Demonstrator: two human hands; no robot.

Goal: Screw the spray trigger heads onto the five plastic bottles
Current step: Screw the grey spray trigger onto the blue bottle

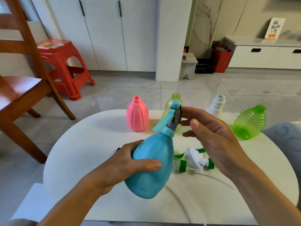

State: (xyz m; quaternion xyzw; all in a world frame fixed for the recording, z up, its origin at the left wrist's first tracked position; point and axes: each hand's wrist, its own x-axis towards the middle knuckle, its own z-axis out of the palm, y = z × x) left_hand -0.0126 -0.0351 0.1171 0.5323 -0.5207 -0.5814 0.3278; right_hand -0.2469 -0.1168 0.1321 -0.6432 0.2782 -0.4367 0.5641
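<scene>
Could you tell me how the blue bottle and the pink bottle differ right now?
The blue bottle is held tilted in the left hand; the pink bottle stands upright on the white table. The blue bottle carries a spray trigger head, which the right hand touches; the pink bottle's neck is open. Both are opaque, rounded plastic.

Four open bottles (pixel 137 114) stand behind the held bottle (pixel 151 165); loose trigger heads (pixel 194 158) lie right.
</scene>
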